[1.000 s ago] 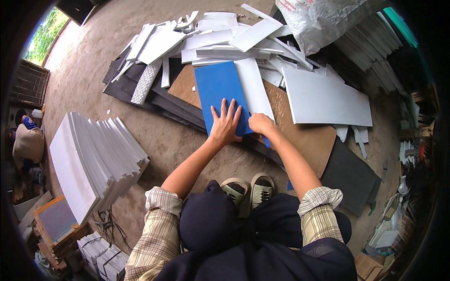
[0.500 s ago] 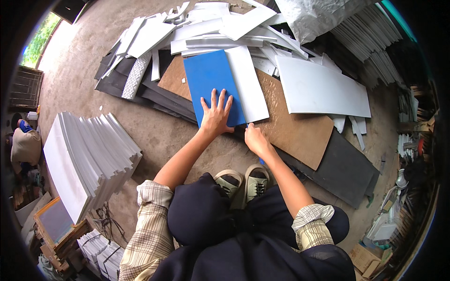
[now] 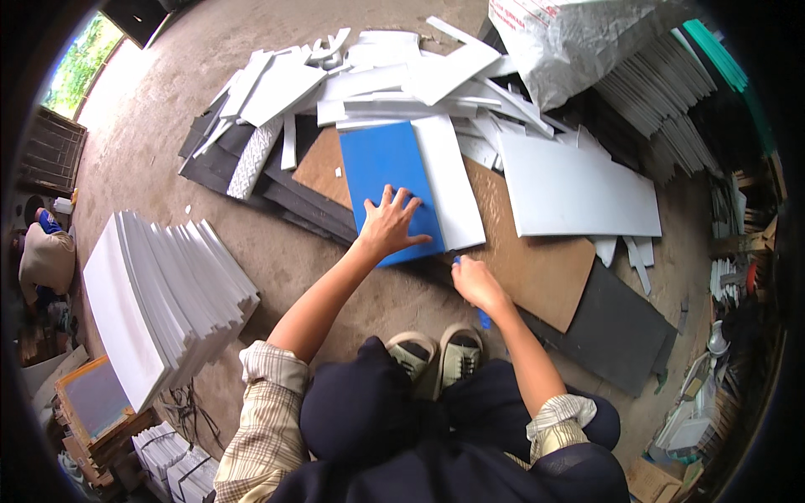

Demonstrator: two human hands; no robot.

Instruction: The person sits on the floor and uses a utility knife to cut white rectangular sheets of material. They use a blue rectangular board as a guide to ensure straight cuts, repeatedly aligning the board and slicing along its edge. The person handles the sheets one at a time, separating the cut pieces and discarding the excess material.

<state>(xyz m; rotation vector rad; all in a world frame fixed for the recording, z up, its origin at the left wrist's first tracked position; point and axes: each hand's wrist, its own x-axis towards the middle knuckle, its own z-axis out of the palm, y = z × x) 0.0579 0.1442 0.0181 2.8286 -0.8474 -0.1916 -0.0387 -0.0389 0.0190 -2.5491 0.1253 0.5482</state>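
On the blue panel [image 3: 387,180], left hand [image 3: 391,225] lies splayed; right hand [image 3: 475,282] grips a blue tool [image 3: 484,318].

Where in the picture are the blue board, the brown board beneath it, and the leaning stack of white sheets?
blue board [image 3: 381,163]: head view, on its bare upper face.
brown board [image 3: 537,264]: head view, on its exposed right part.
stack of white sheets [image 3: 159,293]: head view, on the sheets' upper edges.

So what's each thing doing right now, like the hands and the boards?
left hand: fingers spread, pressed flat on the blue board
right hand: closed around a small blue tool at the board's near edge
blue board: lying flat on a brown sheet
white panels: stacked, leaning
white offcuts: jumbled heap
plastic sack: slumped on the pile
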